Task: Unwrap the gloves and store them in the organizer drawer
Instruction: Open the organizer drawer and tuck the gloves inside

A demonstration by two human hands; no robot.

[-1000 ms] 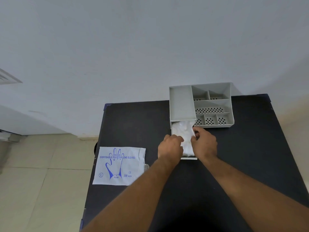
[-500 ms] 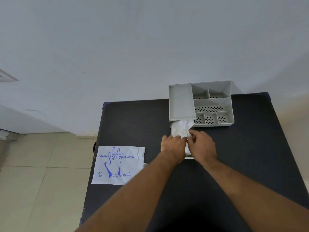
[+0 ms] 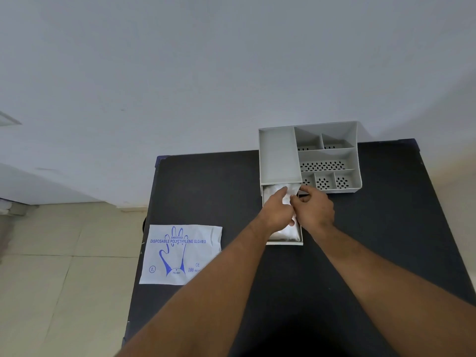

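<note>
Both hands meet over the open drawer (image 3: pixel 283 242): the left hand (image 3: pixel 277 213) presses the gloves (image 3: pixel 288 231) down, while the right hand (image 3: pixel 314 210) apparently pinches a fold. The organizer (image 3: pixel 280 155) stands at the table's (image 3: pixel 206 189) far edge, the wrapper (image 3: pixel 180 253) overhanging its left edge.

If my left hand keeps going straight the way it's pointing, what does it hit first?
Probably the organizer's front edge above the open drawer. The left hand points up and right over the gloves toward it, though depth is unclear.

A black table (image 3: pixel 386 240) stands against a pale wall (image 3: pixel 180 73) (beige tiled floor (image 3: pixel 51 279)).
</note>
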